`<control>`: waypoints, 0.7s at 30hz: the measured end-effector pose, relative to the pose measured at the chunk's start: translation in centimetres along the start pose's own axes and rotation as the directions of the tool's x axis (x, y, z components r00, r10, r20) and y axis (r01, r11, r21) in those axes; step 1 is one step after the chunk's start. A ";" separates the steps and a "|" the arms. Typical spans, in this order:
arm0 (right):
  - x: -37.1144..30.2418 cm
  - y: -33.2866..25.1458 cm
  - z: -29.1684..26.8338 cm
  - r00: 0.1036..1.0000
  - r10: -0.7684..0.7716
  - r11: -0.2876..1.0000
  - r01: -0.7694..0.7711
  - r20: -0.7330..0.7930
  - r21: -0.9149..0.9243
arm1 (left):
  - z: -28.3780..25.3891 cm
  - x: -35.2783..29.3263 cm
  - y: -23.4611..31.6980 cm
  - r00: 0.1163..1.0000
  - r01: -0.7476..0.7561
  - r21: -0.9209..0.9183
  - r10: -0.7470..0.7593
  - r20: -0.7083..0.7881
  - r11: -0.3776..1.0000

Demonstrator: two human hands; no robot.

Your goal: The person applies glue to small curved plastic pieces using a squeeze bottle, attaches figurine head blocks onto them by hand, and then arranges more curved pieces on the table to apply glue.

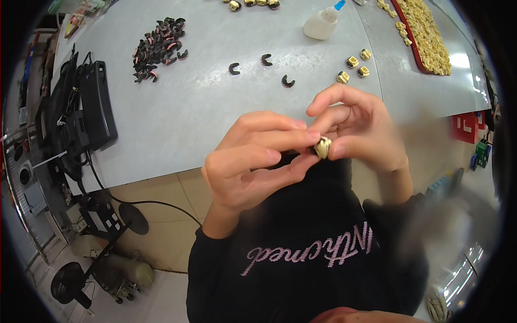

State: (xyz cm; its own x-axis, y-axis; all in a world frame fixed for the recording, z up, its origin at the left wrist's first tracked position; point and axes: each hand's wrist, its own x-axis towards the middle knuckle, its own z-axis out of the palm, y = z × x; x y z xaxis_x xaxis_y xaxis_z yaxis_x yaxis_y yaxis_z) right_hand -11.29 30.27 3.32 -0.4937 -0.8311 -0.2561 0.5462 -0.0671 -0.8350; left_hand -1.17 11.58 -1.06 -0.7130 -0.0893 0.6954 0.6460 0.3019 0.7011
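Partly hidden, a small gold piece (323,148) sits in the pinching grip of left hand (232,168) and right hand (367,128); its dark side is hard to make out.

A head-worn fisheye looks closely down over both hands (231,161).

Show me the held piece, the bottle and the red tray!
Held piece (323,149): head view, its pale side.
Bottle (320,26): head view, its body.
Red tray (415,53): head view, its left rim.
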 end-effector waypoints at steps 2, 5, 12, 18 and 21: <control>-0.1 0.2 0.0 0.998 0.024 0.995 -0.029 0.056 0.093 | -0.1 0.0 -0.2 0.999 -0.034 -0.066 0.036 0.030 0.997; -0.5 0.8 0.2 0.999 -0.044 0.990 0.039 0.030 0.136 | 0.2 0.2 0.0 0.998 -0.029 -0.077 0.033 0.053 0.997; -0.4 2.1 0.3 0.999 -0.032 0.972 0.026 0.023 0.234 | 0.0 0.2 0.3 0.993 0.012 -0.081 -0.002 0.120 0.997; -1.1 1.6 0.3 0.993 -0.010 0.953 -0.025 0.115 0.303 | -0.5 1.2 2.0 0.954 0.067 0.033 -0.074 0.291 0.997; -1.2 1.7 0.2 0.993 -0.006 0.955 -0.029 0.116 0.295 | -0.4 1.0 1.9 0.953 -0.014 0.045 -0.001 0.302 0.999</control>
State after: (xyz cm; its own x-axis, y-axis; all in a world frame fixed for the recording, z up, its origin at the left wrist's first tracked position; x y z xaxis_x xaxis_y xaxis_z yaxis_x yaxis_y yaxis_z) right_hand -9.68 31.05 2.32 -0.4148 -0.8892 -0.1931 0.7356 -0.2028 -0.6464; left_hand -0.54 11.69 1.09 -0.7625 0.2014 0.6149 0.6426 0.3459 0.6836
